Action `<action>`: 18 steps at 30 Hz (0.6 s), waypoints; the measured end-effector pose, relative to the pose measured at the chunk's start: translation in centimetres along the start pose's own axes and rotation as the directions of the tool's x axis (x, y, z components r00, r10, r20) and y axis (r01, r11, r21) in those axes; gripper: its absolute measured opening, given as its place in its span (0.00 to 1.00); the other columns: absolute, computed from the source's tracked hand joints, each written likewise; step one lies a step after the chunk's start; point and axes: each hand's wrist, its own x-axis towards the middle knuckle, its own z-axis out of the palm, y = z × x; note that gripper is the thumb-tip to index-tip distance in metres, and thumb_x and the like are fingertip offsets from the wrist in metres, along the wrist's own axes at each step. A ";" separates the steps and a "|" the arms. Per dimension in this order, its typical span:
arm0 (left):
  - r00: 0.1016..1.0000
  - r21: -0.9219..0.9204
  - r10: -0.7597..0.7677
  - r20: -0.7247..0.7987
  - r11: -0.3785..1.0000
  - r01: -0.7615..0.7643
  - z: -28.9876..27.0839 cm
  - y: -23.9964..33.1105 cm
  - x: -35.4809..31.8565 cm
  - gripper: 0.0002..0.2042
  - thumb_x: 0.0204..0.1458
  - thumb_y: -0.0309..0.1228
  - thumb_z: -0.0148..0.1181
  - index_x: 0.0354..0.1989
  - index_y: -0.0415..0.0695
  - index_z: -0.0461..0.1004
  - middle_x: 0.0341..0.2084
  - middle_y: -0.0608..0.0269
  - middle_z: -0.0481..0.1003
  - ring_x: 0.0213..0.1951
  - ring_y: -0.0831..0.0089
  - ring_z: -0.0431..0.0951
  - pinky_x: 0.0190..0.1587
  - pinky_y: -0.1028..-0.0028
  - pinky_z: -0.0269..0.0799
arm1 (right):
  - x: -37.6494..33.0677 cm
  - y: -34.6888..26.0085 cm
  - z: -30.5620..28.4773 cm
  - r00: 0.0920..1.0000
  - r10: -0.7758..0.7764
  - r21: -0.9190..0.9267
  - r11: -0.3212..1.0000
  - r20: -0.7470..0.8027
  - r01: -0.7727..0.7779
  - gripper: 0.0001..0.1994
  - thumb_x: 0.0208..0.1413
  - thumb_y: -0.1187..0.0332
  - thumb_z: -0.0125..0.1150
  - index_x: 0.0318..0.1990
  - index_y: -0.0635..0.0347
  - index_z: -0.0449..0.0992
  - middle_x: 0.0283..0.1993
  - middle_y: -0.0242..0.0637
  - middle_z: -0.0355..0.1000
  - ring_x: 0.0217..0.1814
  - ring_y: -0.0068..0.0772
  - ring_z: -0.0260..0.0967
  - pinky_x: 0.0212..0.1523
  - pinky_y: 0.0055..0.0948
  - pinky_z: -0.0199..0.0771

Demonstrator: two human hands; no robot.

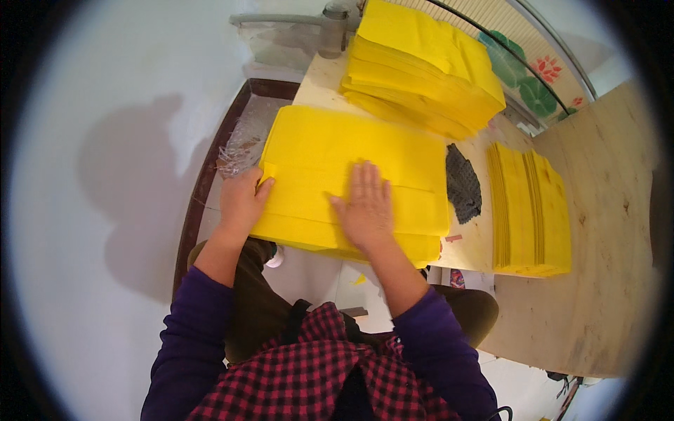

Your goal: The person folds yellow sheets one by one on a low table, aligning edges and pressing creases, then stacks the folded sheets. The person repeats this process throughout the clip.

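A thick pile of yellow felt-like cloth sheets [316, 137] lies before me, its near edge over the table's front. My left hand [241, 203] is closed at the pile's left edge, thumb and forefinger at a fold of the top cloth; its other fingers are partly hidden. Flat on the top sheet rests my right hand [367, 207], fingers stretched out and slightly blurred. A crease runs across the cloth beside both hands.
Behind stands a taller yellow cloth stack [421, 70]. Folded yellow bundles [530, 210] stand at the right, beside a wooden board [604, 231]. A dark grey rag [463, 184] lies between. A glass jar [333, 31] is at the back; a white wall [91, 210] borders the left.
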 end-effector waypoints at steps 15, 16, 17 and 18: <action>0.992 0.133 0.126 0.001 0.983 -0.125 -1.5 4.3 0.9 0.23 0.49 0.34 0.60 0.54 0.41 0.65 0.52 0.49 0.68 0.56 0.51 0.65 0.60 0.54 0.55 | -2.9 9.3 -0.9 0.954 0.292 -0.059 0.954 -0.063 -0.295 0.39 0.61 0.43 0.37 0.69 0.66 0.42 0.73 0.51 0.37 0.76 0.45 0.31 0.71 0.46 0.35; 0.977 0.050 0.212 -0.007 0.976 -0.211 -0.3 6.5 0.5 0.24 0.50 0.32 0.59 0.56 0.41 0.64 0.54 0.48 0.66 0.58 0.51 0.63 0.61 0.56 0.54 | -2.9 9.2 -0.9 0.953 0.299 -0.037 0.953 -0.056 -0.301 0.39 0.61 0.42 0.37 0.69 0.65 0.43 0.74 0.50 0.37 0.76 0.44 0.31 0.71 0.46 0.34; 0.956 -0.033 0.293 -0.023 0.955 -0.293 1.5 9.5 0.0 0.25 0.50 0.30 0.58 0.58 0.42 0.63 0.56 0.47 0.64 0.59 0.52 0.62 0.63 0.57 0.53 | -2.9 9.2 -0.9 0.950 0.310 -0.032 0.950 -0.041 -0.311 0.40 0.60 0.42 0.37 0.69 0.65 0.43 0.74 0.49 0.37 0.77 0.43 0.30 0.71 0.46 0.33; 0.948 -0.125 0.290 0.130 0.953 -0.275 3.3 12.4 -0.6 0.26 0.53 0.32 0.54 0.61 0.41 0.59 0.61 0.47 0.60 0.65 0.54 0.55 0.67 0.57 0.45 | -2.9 9.3 -0.9 0.952 0.300 -0.007 0.954 -0.054 -0.300 0.40 0.60 0.41 0.37 0.69 0.64 0.44 0.74 0.48 0.37 0.77 0.42 0.30 0.71 0.46 0.32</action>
